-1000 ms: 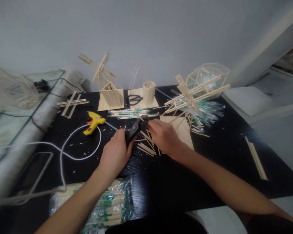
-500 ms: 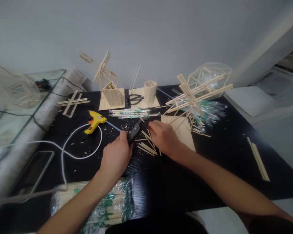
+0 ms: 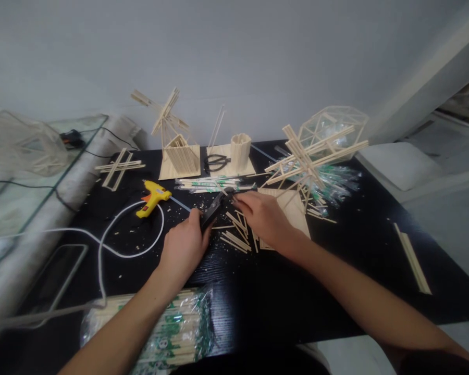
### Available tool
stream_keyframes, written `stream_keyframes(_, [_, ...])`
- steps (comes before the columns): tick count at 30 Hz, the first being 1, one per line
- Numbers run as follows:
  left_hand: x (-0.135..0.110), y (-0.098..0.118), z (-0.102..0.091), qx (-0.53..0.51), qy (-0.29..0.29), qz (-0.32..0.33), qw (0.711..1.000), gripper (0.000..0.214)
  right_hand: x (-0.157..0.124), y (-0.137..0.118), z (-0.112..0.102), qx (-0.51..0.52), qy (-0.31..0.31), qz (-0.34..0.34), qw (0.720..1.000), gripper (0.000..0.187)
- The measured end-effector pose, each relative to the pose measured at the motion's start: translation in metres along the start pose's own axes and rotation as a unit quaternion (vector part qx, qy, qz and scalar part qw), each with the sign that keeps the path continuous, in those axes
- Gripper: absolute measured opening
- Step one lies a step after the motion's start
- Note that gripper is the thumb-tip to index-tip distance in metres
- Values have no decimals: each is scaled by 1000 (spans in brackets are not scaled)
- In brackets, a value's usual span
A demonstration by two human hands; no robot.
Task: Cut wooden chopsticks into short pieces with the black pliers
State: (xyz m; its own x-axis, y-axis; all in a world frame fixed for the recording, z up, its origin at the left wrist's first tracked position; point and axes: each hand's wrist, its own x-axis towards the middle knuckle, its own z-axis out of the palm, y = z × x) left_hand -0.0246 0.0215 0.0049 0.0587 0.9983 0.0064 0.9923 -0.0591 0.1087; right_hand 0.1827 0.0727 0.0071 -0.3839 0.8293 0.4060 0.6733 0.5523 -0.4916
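Note:
My left hand (image 3: 183, 250) is wrapped round the handles of a black cutter (image 3: 213, 211), whose head points up and to the right. Beyond the cutter's head, the end of a thin wooden stick (image 3: 220, 188) shows. My right hand (image 3: 266, 216) is closed on the near side of the head, its thumb and fingers pinched on that stick; the gripped part is mostly hidden. Below the cutter lie several short cut sticks (image 3: 236, 240) among small wood chips. A flat panel of sticks (image 3: 297, 208) is partly behind my right hand.
A yellow glue gun (image 3: 153, 198) with a white cable lies left. Stick windmill models (image 3: 182, 159) stand at the back, near black scissors (image 3: 218, 162) and a round stick cup (image 3: 240, 151). Bagged sticks (image 3: 180, 333) lie in front. Long sticks (image 3: 413, 260) rest right.
The view has shifted slightly. Both hands and the cutter have moved a little to the left, and the stick end shows further out beyond the cutter's head.

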Motion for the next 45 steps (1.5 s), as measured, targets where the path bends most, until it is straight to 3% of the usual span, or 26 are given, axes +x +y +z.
stream_keyframes(4, [5,-8,-4,-4,36,-28,999,42,6,9,-8,18,-8,34,999,16])
stream_keyframes(10, [5,-6,-9,-32,75,15,997,53,4,19,1,17,-119,102,988,16])
stream_keyframes(17, [3,-7,-12,-85,6,29,996,61,6,15,-3,53,-175,144,973,11])
stream_keyframes(21, [3,-9,-14,-104,-2,27,994,61,5,15,-2,66,-186,146,969,10])
stream_keyframes(25, [3,-8,-15,-120,-11,27,992,61,6,15,-3,58,-170,126,976,12])
stream_keyframes(30, [5,-8,-14,-109,-18,11,994,63,12,9,-13,128,-126,113,977,31])
stream_keyframes(33, [7,-9,-14,-100,-22,-3,995,65,13,2,-17,256,-166,146,941,36])
stream_keyframes(36, [7,-9,-15,-101,-21,-14,995,67,11,-4,-17,354,-151,176,906,19])
stream_keyframes(41, [6,-8,-15,-102,-15,-26,994,68,5,-13,-13,275,-70,152,947,11])
stream_keyframes(45, [7,-7,-14,-105,-9,-22,994,66,3,-15,-11,245,-46,134,959,12])
